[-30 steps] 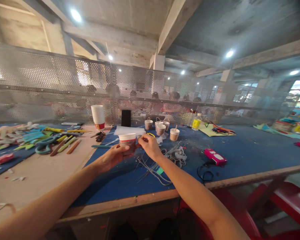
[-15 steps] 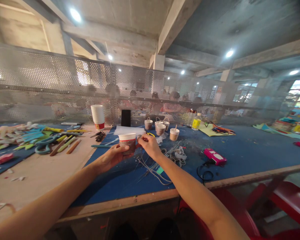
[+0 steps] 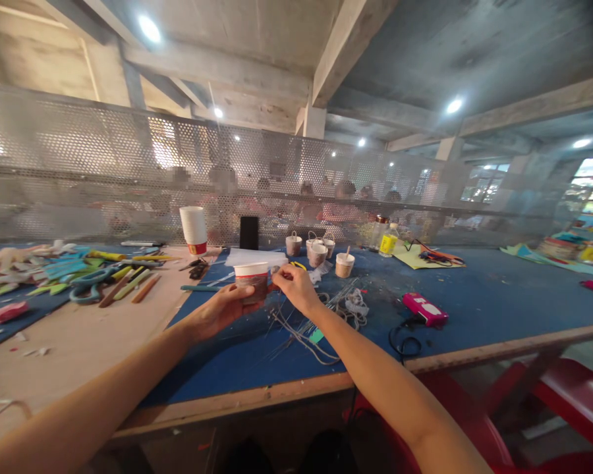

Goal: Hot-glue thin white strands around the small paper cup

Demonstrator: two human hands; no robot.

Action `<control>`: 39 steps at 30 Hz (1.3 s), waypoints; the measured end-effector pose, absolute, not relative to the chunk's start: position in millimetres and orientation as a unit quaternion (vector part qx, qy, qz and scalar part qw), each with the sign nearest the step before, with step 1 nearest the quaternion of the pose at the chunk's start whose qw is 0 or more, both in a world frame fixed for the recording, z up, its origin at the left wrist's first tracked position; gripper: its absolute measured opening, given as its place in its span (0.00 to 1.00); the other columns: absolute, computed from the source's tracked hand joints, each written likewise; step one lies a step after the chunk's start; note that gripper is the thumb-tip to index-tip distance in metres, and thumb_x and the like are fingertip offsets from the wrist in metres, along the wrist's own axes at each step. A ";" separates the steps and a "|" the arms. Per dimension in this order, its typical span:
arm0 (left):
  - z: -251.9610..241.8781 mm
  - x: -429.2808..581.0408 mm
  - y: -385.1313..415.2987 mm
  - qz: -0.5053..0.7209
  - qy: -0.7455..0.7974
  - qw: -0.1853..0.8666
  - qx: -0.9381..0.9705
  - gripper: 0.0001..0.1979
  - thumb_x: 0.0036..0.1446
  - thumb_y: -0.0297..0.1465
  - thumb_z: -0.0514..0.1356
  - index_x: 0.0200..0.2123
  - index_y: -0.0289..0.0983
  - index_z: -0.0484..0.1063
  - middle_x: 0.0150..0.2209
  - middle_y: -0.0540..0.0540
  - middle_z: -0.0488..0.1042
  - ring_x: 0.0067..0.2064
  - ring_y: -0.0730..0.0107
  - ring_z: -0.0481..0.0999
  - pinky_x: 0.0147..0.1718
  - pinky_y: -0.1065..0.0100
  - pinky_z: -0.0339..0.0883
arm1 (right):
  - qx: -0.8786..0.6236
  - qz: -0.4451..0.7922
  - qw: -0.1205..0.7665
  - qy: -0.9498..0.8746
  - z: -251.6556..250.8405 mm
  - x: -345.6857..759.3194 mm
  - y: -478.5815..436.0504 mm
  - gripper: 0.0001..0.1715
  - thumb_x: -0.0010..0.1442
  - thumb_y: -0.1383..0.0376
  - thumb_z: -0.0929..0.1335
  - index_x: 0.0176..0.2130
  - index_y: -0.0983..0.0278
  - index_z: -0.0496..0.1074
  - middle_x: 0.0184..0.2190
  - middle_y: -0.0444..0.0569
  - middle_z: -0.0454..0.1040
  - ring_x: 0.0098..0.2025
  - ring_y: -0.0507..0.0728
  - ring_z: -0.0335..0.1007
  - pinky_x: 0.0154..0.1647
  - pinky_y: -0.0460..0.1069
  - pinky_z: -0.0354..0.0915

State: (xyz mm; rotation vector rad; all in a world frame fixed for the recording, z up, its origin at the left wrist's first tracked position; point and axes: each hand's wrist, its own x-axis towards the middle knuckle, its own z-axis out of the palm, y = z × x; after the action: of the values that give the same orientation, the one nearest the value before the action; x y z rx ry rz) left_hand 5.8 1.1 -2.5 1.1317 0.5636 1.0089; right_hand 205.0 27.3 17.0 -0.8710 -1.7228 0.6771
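Observation:
My left hand is wrapped round a paper cup with a white top, a red line and a brownish covering on its lower part. The cup is upright, held above the blue table mat. Just right of it, my right hand is closed in a pinch near the cup's side. A small greyish bit shows at its fingertips, too small to name. Below and right of that hand lie grey cord and thin wires. Several small wrapped cups, some with cord handles, stand behind.
A stack of paper cups stands at the back left, near a black upright block. Scissors and sticks lie left. To the right are a pink device with a cable, a yellow-labelled bottle and red stools. A perforated screen borders the table.
Almost nothing differs. The cup has shifted very slightly in my left hand, while my right hand stays pinched beside it.

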 end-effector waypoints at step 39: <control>0.0 5.1 0.6 0.469 0.276 0.679 0.493 0.17 0.61 0.31 0.62 0.52 0.36 0.78 0.53 0.40 0.80 0.45 0.63 0.80 0.45 0.67 0.72 | -0.316 0.418 0.516 -0.678 1.6 202.8 40.2 0.12 0.56 0.57 0.70 0.32 0.64 0.74 0.30 0.44 0.76 0.35 0.54 0.72 0.41 0.48 0.66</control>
State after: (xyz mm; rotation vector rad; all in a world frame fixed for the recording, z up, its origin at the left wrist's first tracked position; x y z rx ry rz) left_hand 5.1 0.6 0.0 1.1062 0.6206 1.0530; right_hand 202.8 40.2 1.6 -0.7600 -1.6272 1.0039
